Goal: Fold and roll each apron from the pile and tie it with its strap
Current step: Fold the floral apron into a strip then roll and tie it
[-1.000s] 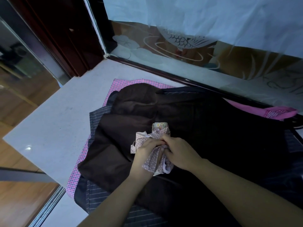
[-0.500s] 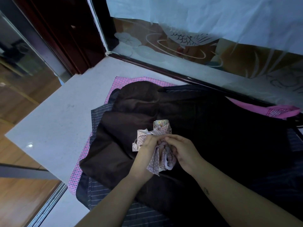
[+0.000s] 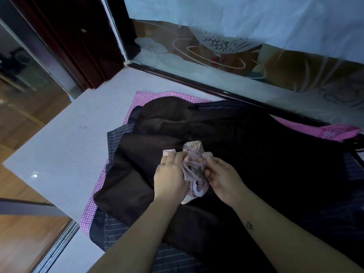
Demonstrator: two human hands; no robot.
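Left hand (image 3: 170, 174) gripped the dotted roll (image 3: 194, 164) from its left side, fingers curled over the cloth. Right hand (image 3: 222, 180) pinched a twist of the same dotted fabric between thumb and fingertips. Could not tell whether that twist was the strap or a loose fold. A pale lilac loop (image 3: 197, 191) hung at the roll's near end, probably strap.

The roll sat between both hands on the brown apron (image 3: 157, 134), uppermost in the pile (image 3: 256, 154), roughly mid-table. Judged the left hand was a clamp to stop the roll springing open while the right worked the tie. Working on the pile itself made sense: soft, unlikely to slip, close to the body. Tying looked under way but not done, with the ends bunched and no clean knot visible.

Edges and room:
- The table (image 3: 69, 144) showed bare pale stone left of the pile, and its left edge dropped to a wooden floor (image 3: 29, 243).
- The striped apron (image 3: 116, 138) and pink checked apron (image 3: 137, 97) stuck out from under the brown one, and their near-left corners lay close to the table's edge.
- The far side was closed off by a dark rail (image 3: 216, 89) and a frosted glass panel (image 3: 216, 44).
- On the far right, a pink cloth (image 3: 334, 133) lay against the rail.

The bare stone on the left looked the likeliest place to set the tied roll. A hard tug on the tie could drag the brown apron with it.
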